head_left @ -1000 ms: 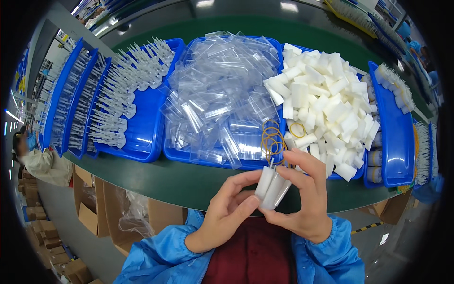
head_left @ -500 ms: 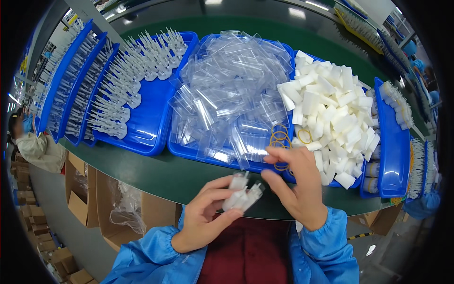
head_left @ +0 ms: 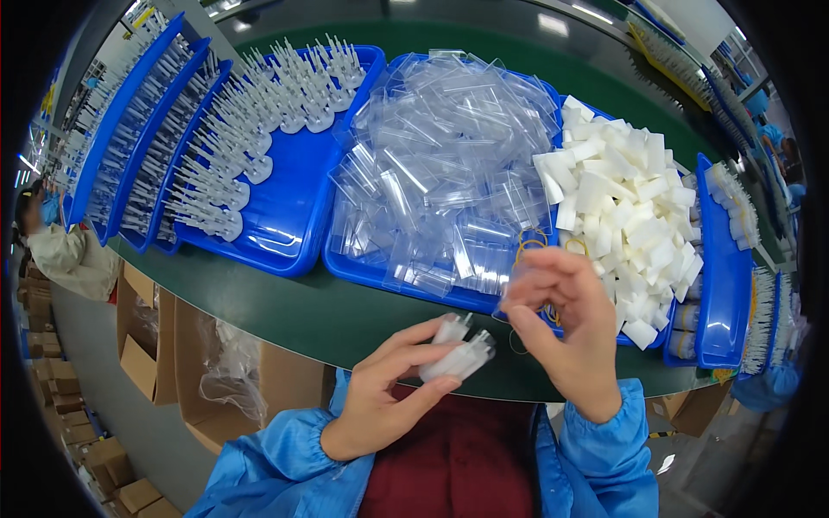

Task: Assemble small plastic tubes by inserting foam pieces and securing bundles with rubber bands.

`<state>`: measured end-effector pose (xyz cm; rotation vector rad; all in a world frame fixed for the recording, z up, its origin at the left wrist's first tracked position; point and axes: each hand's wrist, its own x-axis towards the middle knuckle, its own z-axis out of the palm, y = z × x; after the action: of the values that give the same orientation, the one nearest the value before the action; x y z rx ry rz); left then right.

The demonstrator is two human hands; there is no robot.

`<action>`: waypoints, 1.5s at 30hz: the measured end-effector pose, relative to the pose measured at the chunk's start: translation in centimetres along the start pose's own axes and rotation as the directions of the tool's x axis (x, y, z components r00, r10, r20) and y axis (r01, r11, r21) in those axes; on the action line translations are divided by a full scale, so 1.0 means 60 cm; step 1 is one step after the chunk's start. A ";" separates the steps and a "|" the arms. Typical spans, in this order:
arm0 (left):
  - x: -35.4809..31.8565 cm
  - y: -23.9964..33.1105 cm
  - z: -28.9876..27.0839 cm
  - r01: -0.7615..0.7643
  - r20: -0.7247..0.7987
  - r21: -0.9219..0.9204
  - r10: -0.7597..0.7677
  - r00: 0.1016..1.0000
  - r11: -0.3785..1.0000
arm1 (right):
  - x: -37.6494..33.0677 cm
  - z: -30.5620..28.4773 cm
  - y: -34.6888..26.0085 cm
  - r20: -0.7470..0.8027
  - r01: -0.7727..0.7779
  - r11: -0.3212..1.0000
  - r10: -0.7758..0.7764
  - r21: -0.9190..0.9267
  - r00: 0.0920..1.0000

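My left hand (head_left: 389, 397) is closed around a small bundle of white and clear plastic pieces (head_left: 459, 352), which sticks out past the fingertips over the table's near edge. Just to its right, my right hand (head_left: 566, 324) has its thumb and fingertips together in a blurred pinch. A thin yellowish rubber band (head_left: 517, 343) shows below the thumb, seemingly caught in that pinch. More rubber bands (head_left: 531, 240) lie behind this hand, between the tray of clear plastic sleeves (head_left: 449, 164) and the heap of white foam blocks (head_left: 617, 207); the hand partly hides them.
At the left, a blue tray (head_left: 276, 233) holds upright white pronged parts (head_left: 216, 190), with more trays stacked beside it. Further blue trays (head_left: 724, 302) stand at the right. Open cardboard boxes (head_left: 199, 380) sit below the table's near edge. A person (head_left: 65, 259) is at far left.
My right hand has risen slightly and shifted right, and a rubber band now shows below its thumb. My left hand has moved a little right with the bundle. The whole view has shifted slightly.
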<state>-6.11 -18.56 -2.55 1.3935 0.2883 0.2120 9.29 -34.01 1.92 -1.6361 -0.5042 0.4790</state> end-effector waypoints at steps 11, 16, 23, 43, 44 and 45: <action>0.036 0.018 0.045 -0.094 0.063 0.127 0.087 0.994 0.988 | -0.049 -0.026 0.011 -0.050 0.056 0.996 -0.053 0.066 0.997; 0.039 0.020 0.053 -0.128 0.090 0.213 0.111 0.990 0.969 | -0.066 -0.028 0.025 -0.109 0.086 0.973 -0.063 0.215 0.992; 0.043 0.022 0.063 -0.175 0.105 0.235 0.154 0.982 0.956 | -0.064 -0.045 0.035 -0.077 0.394 0.852 -0.444 -0.346 0.893; 0.050 0.007 0.085 -0.164 0.068 0.357 0.150 0.986 0.920 | -0.068 -0.056 0.033 -0.083 0.208 0.929 -0.244 -0.306 0.966; 0.050 0.010 0.084 -0.177 0.084 0.367 0.157 0.984 0.913 | -0.065 -0.058 0.022 -0.079 0.260 0.867 -0.322 -0.424 0.943; 0.050 0.014 0.085 -0.189 0.092 0.373 0.167 0.982 0.908 | -0.065 -0.060 0.012 -0.057 0.306 0.785 -0.397 -0.538 0.916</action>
<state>-1.60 -22.23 -1.21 1.8124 0.1561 0.2755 8.22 -39.27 1.74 -2.0162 -0.8481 -0.0983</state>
